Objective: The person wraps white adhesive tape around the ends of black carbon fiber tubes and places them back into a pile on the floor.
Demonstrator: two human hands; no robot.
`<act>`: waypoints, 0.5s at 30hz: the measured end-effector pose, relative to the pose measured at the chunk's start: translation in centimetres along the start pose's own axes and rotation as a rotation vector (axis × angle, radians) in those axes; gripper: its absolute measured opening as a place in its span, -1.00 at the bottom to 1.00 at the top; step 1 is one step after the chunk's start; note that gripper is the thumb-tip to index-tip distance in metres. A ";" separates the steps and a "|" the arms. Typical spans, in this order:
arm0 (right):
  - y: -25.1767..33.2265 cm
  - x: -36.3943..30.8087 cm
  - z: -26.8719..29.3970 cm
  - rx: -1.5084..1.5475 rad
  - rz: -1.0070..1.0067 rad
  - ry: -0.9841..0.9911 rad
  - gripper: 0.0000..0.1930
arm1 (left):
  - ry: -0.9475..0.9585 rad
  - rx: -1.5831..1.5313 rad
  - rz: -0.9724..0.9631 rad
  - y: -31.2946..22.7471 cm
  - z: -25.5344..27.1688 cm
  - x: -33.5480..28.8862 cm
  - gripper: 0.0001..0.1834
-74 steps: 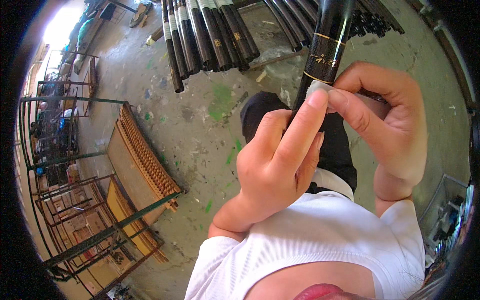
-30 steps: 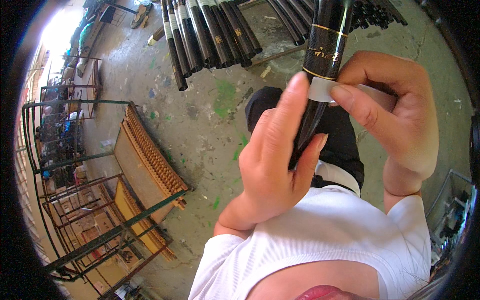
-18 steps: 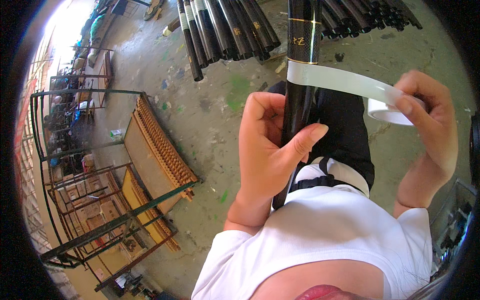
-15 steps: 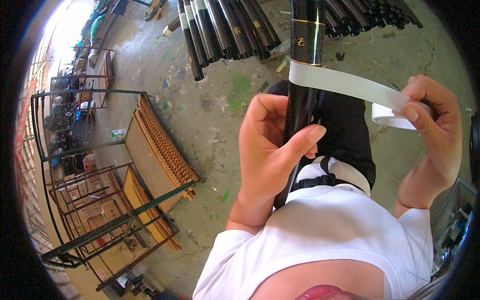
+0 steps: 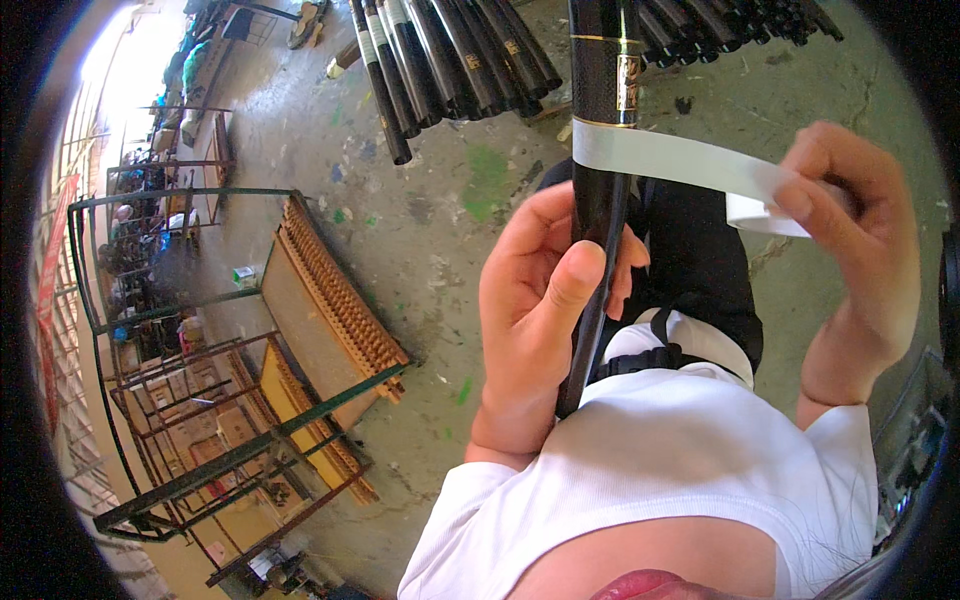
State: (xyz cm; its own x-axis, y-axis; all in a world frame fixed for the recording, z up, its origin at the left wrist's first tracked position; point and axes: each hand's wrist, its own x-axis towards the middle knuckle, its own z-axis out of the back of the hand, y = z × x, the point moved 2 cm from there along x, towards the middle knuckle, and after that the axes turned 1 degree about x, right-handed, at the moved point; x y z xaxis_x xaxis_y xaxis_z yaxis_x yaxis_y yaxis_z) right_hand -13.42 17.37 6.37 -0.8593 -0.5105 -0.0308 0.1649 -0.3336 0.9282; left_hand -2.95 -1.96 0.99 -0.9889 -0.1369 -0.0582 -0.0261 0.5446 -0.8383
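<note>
A glossy black tube (image 5: 603, 205) with thin gold rings and a gold marking stands up in front of my chest, its top running out of the picture. My left hand (image 5: 545, 285) is wrapped round its lower part, thumb across the front. White tape (image 5: 680, 158) is stuck to the tube just below the lower gold ring and stretches to the right as a taut strip. At its other end my right hand (image 5: 845, 205) pinches the strip between thumb and fingers and holds the white tape roll (image 5: 765, 217), partly hidden behind the hand.
Several black tubes (image 5: 450, 60) lie in a bundle at the top, with more black tubes (image 5: 720, 30) at the top right. To the left stands a metal-framed rack (image 5: 260, 430) with a wooden board of ridged edging (image 5: 340, 290). Green paint marks the concrete floor (image 5: 430, 300).
The tube has turned, bringing another gold marking to the front. My left thumb has shifted left on it. My right hand, with the tape, has moved slightly left and up.
</note>
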 end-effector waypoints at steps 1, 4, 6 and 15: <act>0.4 -0.4 -0.1 -0.023 0.028 -0.013 -0.78 | -0.023 0.063 -0.052 0.1 0.2 0.2 -0.49; 1.4 -1.5 0.1 -0.073 0.113 -0.004 -0.76 | -0.132 0.228 -0.062 0.1 0.0 0.4 -0.46; 1.4 -1.6 0.3 -0.095 0.117 0.007 -0.74 | -0.128 0.220 -0.048 0.1 0.2 0.4 -0.50; 0.6 -0.6 -0.7 -0.022 -0.016 -0.038 -0.69 | -0.067 0.089 -0.048 -0.2 0.2 -0.1 -0.62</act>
State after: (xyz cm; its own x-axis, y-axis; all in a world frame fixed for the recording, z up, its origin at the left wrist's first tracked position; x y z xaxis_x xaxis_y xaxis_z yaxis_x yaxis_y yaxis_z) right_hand -12.48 16.98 6.67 -0.8795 -0.4749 -0.0313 0.1611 -0.3590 0.9193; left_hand -2.85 -2.23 1.07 -0.9747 -0.2179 -0.0502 -0.0574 0.4609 -0.8856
